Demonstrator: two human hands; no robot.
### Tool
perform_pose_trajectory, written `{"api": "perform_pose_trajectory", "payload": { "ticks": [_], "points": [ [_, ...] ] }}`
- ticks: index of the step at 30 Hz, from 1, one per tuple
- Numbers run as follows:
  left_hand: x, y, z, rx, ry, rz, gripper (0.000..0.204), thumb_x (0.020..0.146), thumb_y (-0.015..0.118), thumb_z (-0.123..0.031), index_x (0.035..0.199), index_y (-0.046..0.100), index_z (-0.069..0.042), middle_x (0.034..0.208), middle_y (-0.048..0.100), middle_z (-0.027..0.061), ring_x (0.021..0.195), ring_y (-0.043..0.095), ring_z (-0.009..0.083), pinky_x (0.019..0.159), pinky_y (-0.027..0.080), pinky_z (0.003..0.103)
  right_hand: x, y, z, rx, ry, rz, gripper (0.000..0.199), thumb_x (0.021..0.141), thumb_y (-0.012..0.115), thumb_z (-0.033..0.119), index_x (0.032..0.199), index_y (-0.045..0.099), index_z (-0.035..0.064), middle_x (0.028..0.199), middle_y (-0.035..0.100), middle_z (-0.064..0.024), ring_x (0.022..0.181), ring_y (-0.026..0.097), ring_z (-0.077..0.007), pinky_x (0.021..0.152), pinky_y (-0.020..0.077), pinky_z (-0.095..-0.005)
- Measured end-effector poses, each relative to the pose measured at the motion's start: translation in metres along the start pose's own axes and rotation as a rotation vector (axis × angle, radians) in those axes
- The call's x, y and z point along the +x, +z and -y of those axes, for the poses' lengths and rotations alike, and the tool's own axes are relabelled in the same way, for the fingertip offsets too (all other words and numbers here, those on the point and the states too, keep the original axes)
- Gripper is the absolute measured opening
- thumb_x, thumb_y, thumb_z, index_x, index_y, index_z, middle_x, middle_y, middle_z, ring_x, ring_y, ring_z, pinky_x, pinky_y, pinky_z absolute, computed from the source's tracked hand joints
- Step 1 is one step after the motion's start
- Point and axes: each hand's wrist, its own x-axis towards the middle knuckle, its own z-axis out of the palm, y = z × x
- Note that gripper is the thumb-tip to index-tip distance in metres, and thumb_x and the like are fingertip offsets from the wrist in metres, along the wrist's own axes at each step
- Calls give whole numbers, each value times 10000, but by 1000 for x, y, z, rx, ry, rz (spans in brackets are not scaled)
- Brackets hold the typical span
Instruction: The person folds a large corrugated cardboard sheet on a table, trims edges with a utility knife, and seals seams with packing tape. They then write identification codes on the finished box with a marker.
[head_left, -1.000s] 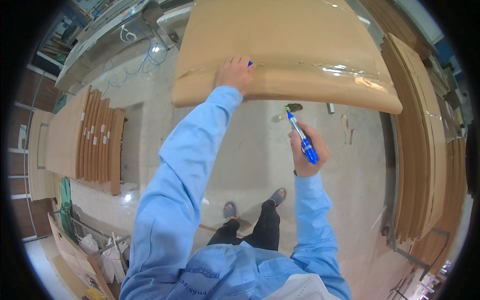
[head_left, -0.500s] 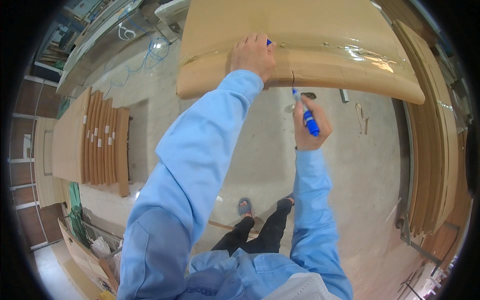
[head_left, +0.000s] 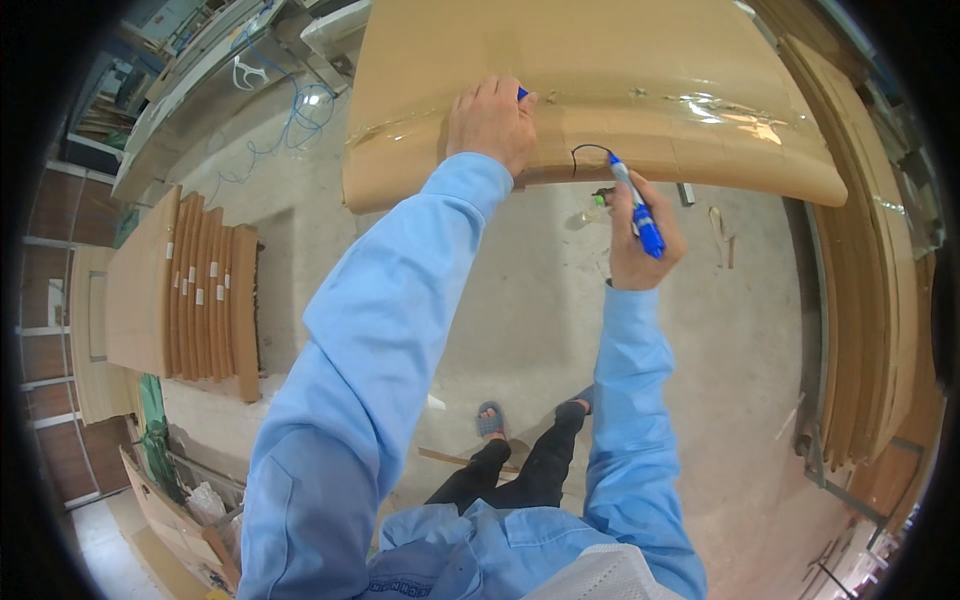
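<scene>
In my right hand (head_left: 645, 225) is a blue and grey marker (head_left: 622, 172), gripped by the fingers, its tip on the front edge of a large cardboard-wrapped package (head_left: 600, 50). From that tip a thin dark curved line (head_left: 583, 149) runs left and then down over the cardboard. My left hand (head_left: 493, 125) lies on the same package further left, on a strip of clear tape. Between its thumb and index finger shows a small blue piece (head_left: 521, 93) that looks like the marker's cap; most of it is hidden by the fingers.
Flat cardboard packages (head_left: 205, 290) stand upright in a row at the left. More tall cardboard packages (head_left: 860, 270) line the right side. A blue hose (head_left: 290, 125) lies coiled on the floor at the upper left. Small items, including a metal piece (head_left: 686, 194), lie under the package's front edge.
The marker has moved up and to the right, and the short dark stroke has grown into a curved line. My left hand stays on the package.
</scene>
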Motion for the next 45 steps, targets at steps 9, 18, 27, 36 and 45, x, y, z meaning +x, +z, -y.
{"api": "perform_pose_trajectory", "payload": {
  "ticks": [9,18,27,36,45],
  "points": [
    [0,-3,-2,17,-10,14,281,1020,577,-329,1000,617,-51,1036,679,172,991,625,418,835,497,525,-40,-2,-2,62,-64,140,176,887,751,18,1062,742,11,795,731,-76,641,667,-104,625,523,-249],
    [1,2,0,1,21,-22,260,1018,579,-312,1016,628,-57,1011,674,164,1012,620,398,857,492,506,21,-31,-15,44,-19,-28,153,904,745,26,1051,737,-12,795,741,-84,691,718,-118,635,539,-247],
    [2,-3,-3,46,-15,64,271,1026,561,-313,1005,608,-48,1069,655,143,1062,600,372,928,474,481,26,-40,-19,104,49,-107,147,904,752,33,1041,736,-18,803,737,-91,698,723,-125,638,541,-248],
    [3,0,-1,26,-27,42,258,1020,571,-310,1005,619,-57,1044,662,158,1004,616,400,855,490,504,11,-65,-20,-40,41,58,121,917,749,46,1016,724,-20,801,725,-71,686,686,-111,649,520,-237],
    [3,-1,0,12,-60,70,242,1022,566,-315,1043,611,-78,1079,664,134,1056,610,394,879,492,510,53,-94,-22,65,52,-112,151,915,746,47,1036,709,-34,852,728,-74,726,698,-118,650,544,-248]
  ]
}}
